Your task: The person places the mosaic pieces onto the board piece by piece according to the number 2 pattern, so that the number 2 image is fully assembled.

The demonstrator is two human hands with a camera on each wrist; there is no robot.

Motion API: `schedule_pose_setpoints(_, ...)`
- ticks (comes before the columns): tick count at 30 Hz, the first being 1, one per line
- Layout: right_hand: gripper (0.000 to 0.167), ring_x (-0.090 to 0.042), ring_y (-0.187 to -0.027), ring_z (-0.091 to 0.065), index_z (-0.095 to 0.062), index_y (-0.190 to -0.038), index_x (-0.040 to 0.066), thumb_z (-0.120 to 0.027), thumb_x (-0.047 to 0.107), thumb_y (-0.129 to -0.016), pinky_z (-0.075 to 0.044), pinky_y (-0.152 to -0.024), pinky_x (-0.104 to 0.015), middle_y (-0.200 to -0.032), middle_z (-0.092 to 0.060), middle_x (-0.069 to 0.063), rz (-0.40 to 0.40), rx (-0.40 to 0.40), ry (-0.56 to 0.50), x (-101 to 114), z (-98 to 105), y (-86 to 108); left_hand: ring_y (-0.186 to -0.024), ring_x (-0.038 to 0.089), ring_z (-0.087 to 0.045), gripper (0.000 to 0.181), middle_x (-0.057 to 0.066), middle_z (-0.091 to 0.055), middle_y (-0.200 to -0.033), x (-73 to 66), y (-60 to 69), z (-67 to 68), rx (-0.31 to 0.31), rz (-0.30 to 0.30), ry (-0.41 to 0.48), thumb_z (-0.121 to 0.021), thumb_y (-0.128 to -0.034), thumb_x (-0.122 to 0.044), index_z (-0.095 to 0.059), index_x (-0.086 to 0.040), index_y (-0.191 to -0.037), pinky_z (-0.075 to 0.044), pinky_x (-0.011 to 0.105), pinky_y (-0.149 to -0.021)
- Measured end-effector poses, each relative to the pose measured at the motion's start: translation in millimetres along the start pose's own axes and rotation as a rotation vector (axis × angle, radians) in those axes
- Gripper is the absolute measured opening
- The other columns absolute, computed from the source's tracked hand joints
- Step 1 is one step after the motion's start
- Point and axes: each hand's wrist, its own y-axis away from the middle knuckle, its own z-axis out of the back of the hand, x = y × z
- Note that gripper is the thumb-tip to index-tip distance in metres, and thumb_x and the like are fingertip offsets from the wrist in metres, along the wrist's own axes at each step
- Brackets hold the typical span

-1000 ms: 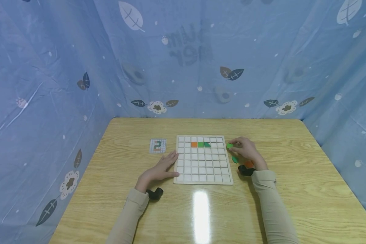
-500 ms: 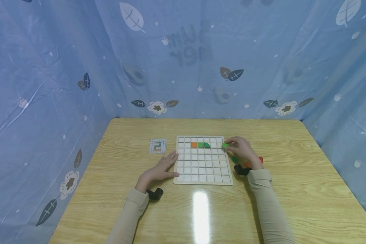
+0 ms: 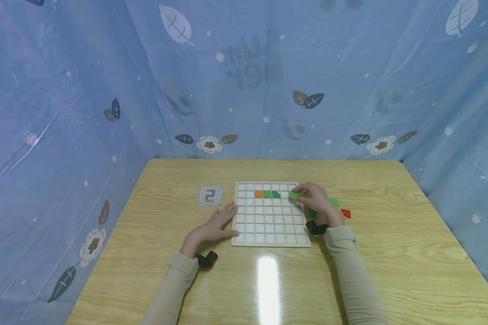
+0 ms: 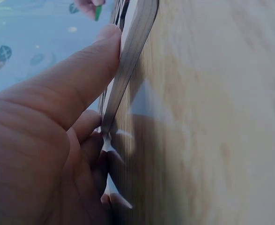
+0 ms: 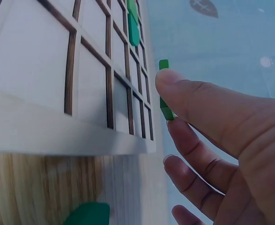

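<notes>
The right hand (image 3: 315, 198) pinches a green piece (image 3: 293, 194) over the upper right cells of the white gridded board (image 3: 264, 224). In the right wrist view the green piece (image 5: 164, 101) stands edge-on between thumb and fingertips, clear of the board. The left hand (image 3: 213, 225) rests spread at the board's left edge; in the left wrist view its thumb touches the wooden rim (image 4: 128, 61). In the board's second row an orange square (image 3: 259, 193), a light green square (image 3: 267, 193) and a dark green rounded piece (image 3: 276, 194) lie side by side.
Left of the board lies a small pattern card (image 3: 210, 195). To its right are a dark green piece (image 3: 312, 214), a light green piece (image 3: 335, 201) and a red piece (image 3: 346, 213), with orange partly hidden by the right wrist. A blue curtain surrounds the table.
The right hand has moved left with the green piece, from beside the board to over it. Loose pieces that its arm covered now show. The left hand has stayed in place.
</notes>
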Motion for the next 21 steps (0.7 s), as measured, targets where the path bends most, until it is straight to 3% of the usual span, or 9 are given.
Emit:
schedule_pose_setpoints(11,0.029,-0.031,-0.091,-0.057,-0.068,-0.109,0.005,-0.071,0.016,-0.082,-0.045,-0.078,-0.048,-0.102,-0.063,-0.014,0.059,-0.004,0.046,9,-8,-3.2,-0.143,0.026,0.001,0.084,0.009,0.002,-0.156,-0.6,-0.1,0.4,-0.008,-0.01,0.006,-0.057,-0.0901,-0.04,-0.008,-0.006,-0.149,0.004,0.049,-0.115)
schedule_pose_setpoints(21,0.028,-0.022,-0.08,-0.056,-0.069,-0.106,0.009,-0.073,0.019,-0.08,-0.043,-0.069,-0.038,-0.095,-0.063,-0.008,0.072,-0.001,0.06,16,-15,-9.0,-0.143,0.027,0.001,0.084,0.011,0.002,-0.156,-0.9,1.0,0.8,-0.008,-0.013,0.018,-0.057,-0.0902,-0.04,-0.009,-0.005,-0.149,0.004,0.05,-0.115)
